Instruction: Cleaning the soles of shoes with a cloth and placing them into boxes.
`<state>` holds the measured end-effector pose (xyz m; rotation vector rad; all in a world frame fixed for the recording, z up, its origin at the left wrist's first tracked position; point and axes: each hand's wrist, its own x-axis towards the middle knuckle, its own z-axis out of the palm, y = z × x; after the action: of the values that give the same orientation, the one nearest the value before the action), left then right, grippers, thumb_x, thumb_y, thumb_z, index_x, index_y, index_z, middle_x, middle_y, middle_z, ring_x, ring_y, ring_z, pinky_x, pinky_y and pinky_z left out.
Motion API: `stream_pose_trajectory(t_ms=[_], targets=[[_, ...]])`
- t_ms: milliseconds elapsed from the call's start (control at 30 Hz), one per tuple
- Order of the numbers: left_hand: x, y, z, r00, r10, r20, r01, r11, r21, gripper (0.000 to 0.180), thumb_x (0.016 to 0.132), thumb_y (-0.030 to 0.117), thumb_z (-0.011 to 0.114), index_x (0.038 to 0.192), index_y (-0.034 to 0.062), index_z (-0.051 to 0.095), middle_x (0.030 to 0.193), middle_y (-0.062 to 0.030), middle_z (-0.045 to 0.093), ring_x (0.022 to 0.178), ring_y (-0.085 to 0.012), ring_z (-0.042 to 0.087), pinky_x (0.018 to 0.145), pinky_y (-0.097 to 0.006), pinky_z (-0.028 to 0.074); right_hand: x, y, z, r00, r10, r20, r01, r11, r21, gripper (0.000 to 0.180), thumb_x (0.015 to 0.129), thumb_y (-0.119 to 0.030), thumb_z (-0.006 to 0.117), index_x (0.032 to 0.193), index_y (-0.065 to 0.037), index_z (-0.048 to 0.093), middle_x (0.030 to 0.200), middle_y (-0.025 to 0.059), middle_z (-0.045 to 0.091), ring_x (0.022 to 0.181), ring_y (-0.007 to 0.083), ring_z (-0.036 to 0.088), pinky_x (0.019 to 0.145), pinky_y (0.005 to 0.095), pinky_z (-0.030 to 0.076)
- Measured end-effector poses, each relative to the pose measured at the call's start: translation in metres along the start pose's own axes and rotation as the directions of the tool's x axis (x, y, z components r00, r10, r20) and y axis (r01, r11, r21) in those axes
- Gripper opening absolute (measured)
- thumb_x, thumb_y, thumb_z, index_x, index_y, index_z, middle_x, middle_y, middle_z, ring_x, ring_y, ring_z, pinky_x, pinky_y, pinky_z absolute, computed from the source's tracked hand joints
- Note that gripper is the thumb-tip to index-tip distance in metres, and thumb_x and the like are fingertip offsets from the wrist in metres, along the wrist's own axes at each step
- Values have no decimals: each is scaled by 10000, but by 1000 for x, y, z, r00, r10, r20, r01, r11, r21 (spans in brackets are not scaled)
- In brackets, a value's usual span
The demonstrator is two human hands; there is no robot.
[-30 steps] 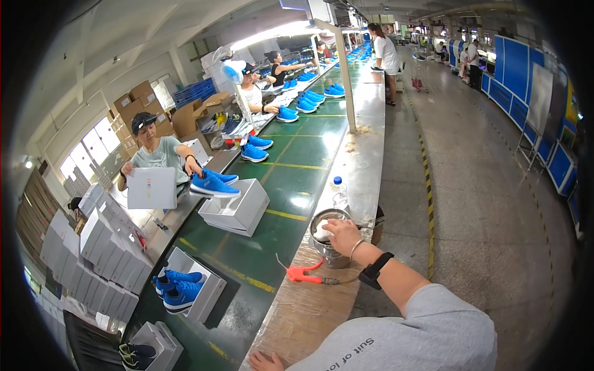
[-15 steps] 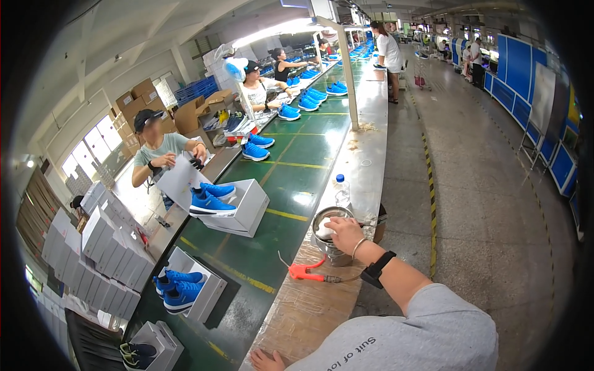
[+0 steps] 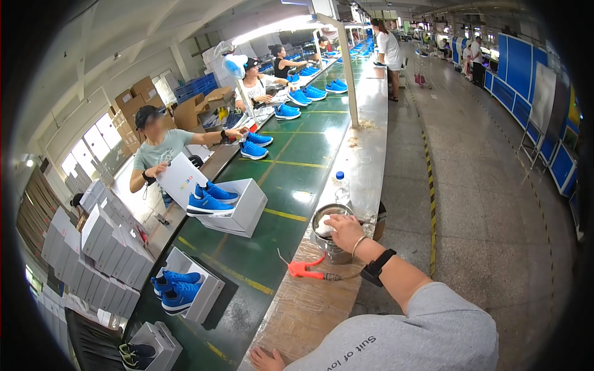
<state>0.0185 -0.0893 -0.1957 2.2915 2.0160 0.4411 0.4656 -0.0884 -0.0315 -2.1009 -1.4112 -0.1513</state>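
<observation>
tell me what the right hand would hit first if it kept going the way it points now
The right hand points away along the bench, resting over the metal bowl with something white under its fingers. Going straight on, it would probably meet the clear plastic bottle just beyond the bowl, though depth is hard to judge.

A round metal pot (image 3: pixel 328 232) stands upright on the worktop (image 3: pixel 309 303), near its edge along the green belt, just this side of a clear plastic bottle. Its shiny rim is open at the top and its wall is dull grey. A white cloth (image 3: pixel 325 227) lies bunched at the pot's mouth, pressed under the right hand (image 3: pixel 345 230), whose fingers curl down over it and over the rim. Whether the pot holds anything beneath the cloth cannot be seen.
</observation>
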Motion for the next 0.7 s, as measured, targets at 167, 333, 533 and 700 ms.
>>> stream_pose_trajectory(t_ms=[167,333,533,700], targets=[[-1,-4,6,1000,1,-14,0,1000,29,676,818,559,480,1256,44,458,1267,-216,435,1199,-403,376,1012,-511,289,0,-2,-2,1000,-3,-4,3,1000,10,347,766,-99,562,1109,-145,578,1199,90,546,1115,263,498,954,403,349],[-1,-3,6,1000,-2,-8,3,1000,9,675,821,559,475,1267,53,448,1286,-214,418,1209,-400,366,1022,-508,279,-1,0,-2,1000,8,-3,-8,1000,15,346,767,-98,558,1110,-142,579,1201,93,546,1113,266,498,955,403,348],[-1,-6,9,1000,-22,4,22,1000,7,680,806,551,507,1269,57,448,1293,-217,413,1214,-407,359,1023,-514,277,0,-1,-1,1000,-11,-14,11,1000,12,342,769,-101,561,1109,-140,579,1199,97,546,1110,266,500,954,401,348],[2,-10,16,1000,-9,5,9,1000,5,699,780,556,544,1262,58,456,1295,-222,412,1216,-415,356,1018,-519,282,1,1,0,1000,-9,-7,9,1000,13,342,769,-100,565,1108,-136,579,1191,102,547,1108,264,502,949,401,351]])
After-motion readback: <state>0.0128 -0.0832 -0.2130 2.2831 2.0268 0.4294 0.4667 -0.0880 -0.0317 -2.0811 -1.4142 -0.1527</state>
